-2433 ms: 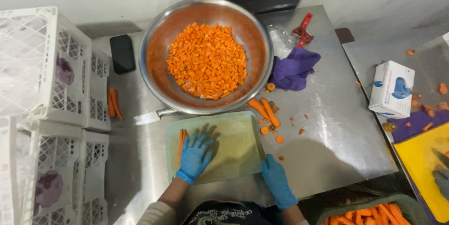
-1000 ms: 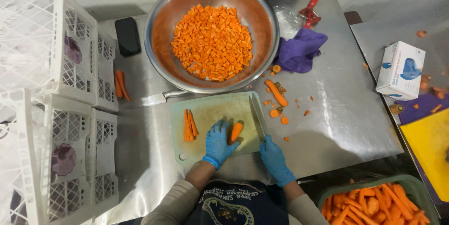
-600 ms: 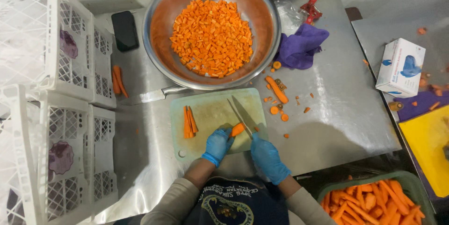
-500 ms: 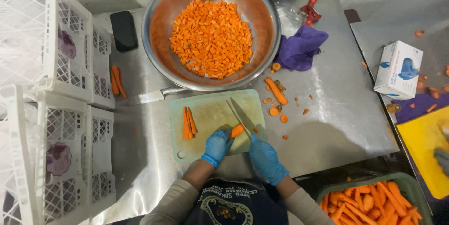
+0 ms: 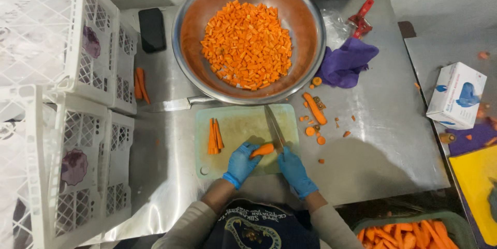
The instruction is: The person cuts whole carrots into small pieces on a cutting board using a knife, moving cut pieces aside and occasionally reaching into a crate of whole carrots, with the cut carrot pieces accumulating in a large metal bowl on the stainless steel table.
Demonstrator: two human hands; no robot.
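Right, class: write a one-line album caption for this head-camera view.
Gloved left hand steadies a carrot on a cutting board while the right hand slices with a knife.

bowl [image 5: 186,37] blocks ahead | crates [image 5: 98,140] wall left | bare steel table [image 5: 383,145] right

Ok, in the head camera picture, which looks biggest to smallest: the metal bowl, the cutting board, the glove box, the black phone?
1. Metal bowl
2. Cutting board
3. Glove box
4. Black phone

Right hand [image 5: 293,169] hides the knife [image 5: 274,127] handle.
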